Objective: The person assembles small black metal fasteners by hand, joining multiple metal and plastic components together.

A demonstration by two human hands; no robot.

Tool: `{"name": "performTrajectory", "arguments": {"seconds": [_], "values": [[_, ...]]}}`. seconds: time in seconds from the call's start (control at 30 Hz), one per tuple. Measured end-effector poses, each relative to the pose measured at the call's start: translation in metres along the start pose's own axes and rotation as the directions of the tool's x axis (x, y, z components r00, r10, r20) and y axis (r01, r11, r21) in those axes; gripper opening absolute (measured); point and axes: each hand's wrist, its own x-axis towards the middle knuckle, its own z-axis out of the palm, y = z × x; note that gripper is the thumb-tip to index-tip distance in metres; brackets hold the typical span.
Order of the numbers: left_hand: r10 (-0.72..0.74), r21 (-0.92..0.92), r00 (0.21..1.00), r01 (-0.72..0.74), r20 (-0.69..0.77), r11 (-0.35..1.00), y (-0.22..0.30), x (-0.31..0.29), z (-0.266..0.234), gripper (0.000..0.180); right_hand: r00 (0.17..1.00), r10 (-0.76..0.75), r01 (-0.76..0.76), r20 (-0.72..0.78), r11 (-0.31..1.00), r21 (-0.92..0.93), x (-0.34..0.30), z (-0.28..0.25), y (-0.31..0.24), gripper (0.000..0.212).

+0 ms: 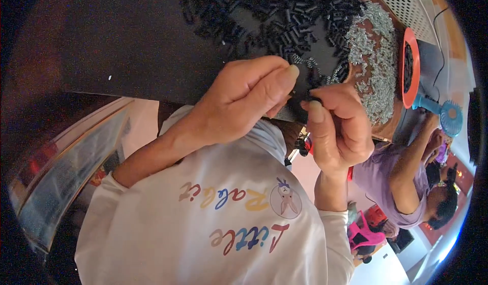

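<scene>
My left hand (254,92) is closed, its thumb pressed against the curled fingers. Whatever it may hold is hidden. Just past its thumb tip are a few small metal coil springs (304,60); I cannot tell whether any of them touches the hand. To the right, my right hand (341,127) pinches a small black piece (315,99) between thumb and index finger; only a bit of it shows. The two hands are close together but apart, above the near edge of the dark table (147,46). Beyond them lies a spread of short black tubular pieces (295,23).
A heap of silvery springs (378,66) lies on a brown surface at the right. Beside it are an orange-red bowl (410,66) with dark pieces and a blue hand fan (450,117). A person in a purple shirt (389,176) sits at the right, near a pink plastic chair (362,231).
</scene>
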Motion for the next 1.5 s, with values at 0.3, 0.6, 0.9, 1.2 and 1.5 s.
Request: {"name": "performTrajectory", "arguments": {"seconds": [0.3, 0.6, 0.9, 1.2, 1.5], "values": [[-0.042, -0.093, 0.997, 0.048, 0.063, 0.995, 0.001, 0.002, -0.003, 0.035, 1.0, -0.002, 0.005, -0.03, 0.996, 0.093, -0.004, 0.001, 0.005, 0.017], [-0.126, -0.016, 0.991, 0.127, 0.045, 0.992, 0.004, 0.005, 0.001, 0.036, 0.998, -0.057, 0.057, -0.004, 0.996, 0.061, -0.006, -0.005, 0.007, 0.02], [-0.157, -0.011, 0.986, 0.158, 0.061, 0.987, 0.003, 0.008, 0.005, 0.038, 0.998, -0.03, 0.037, -0.057, 0.99, 0.137, -0.015, -0.007, 0.012, 0.023], [-0.171, 0.079, 0.984, 0.166, 0.052, 0.983, 0.005, 0.009, 0.006, 0.038, 0.999, -0.019, 0.023, -0.042, 0.995, 0.099, -0.013, -0.006, 0.011, 0.023], [-0.056, 0.106, 0.997, 0.05, 0.052, 0.993, 0.008, 0.012, 0.009, 0.034, 0.999, -0.044, 0.044, -0.012, 0.999, 0.018, -0.011, -0.007, 0.005, 0.019]]}}
